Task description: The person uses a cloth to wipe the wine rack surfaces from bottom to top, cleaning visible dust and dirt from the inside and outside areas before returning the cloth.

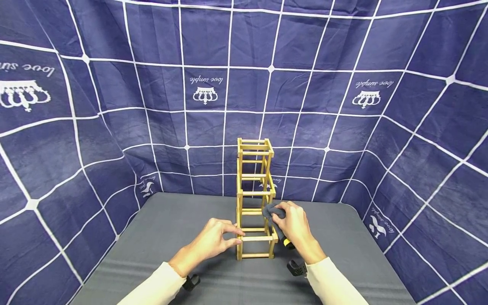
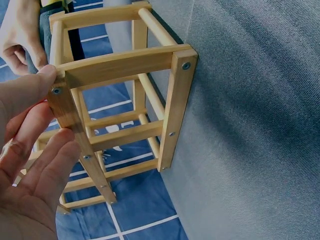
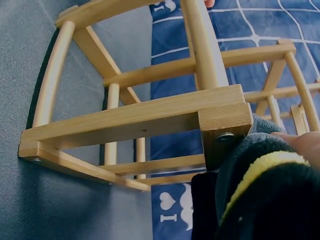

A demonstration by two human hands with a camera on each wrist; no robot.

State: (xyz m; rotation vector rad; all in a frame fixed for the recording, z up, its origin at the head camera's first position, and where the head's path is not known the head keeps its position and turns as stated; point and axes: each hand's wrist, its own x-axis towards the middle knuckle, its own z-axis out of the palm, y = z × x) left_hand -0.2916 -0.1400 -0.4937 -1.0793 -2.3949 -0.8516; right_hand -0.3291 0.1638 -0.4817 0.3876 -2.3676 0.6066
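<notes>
Your right grip [image 1: 294, 221] is pinching fuzzy grey cloth [image 1: 277, 210]; your left grip [image 1: 214, 239], loosely extended, is touching the stepped wooden rack [image 1: 257, 239].

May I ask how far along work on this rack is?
The wooden rack already stands upright. In hand: the right hand grips a cloth against the rack's right side while the left hand touches a front post. Probably remaining: wiping other bars, though wiped ones aren't distinguishable.
</notes>
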